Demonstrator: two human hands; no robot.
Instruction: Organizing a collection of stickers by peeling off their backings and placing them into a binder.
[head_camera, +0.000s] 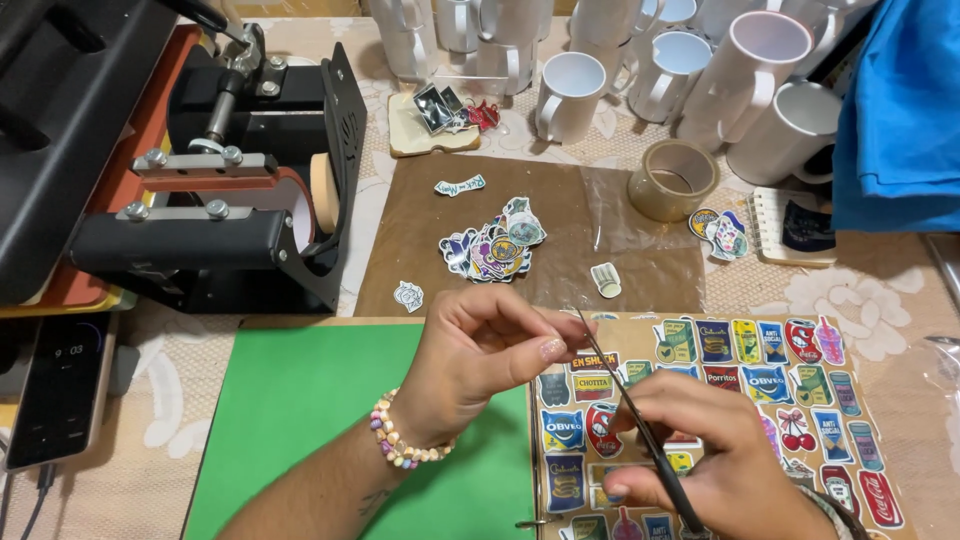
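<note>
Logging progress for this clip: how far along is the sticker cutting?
Done: a pile of cut-out stickers lies on the brown paper. In hand: left hand pinches a piece while right hand works black scissors. Left: many uncut stickers on the printed sticker sheet.

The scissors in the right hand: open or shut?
Shut, as far as shows: the scissors in the right hand read as one thin dark line, no gap between blades. The tip meets the left hand's fingertips.

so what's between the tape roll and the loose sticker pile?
Head view: only bare brown paper with a clear plastic film over it lies between the tape roll and the sticker pile.
</note>
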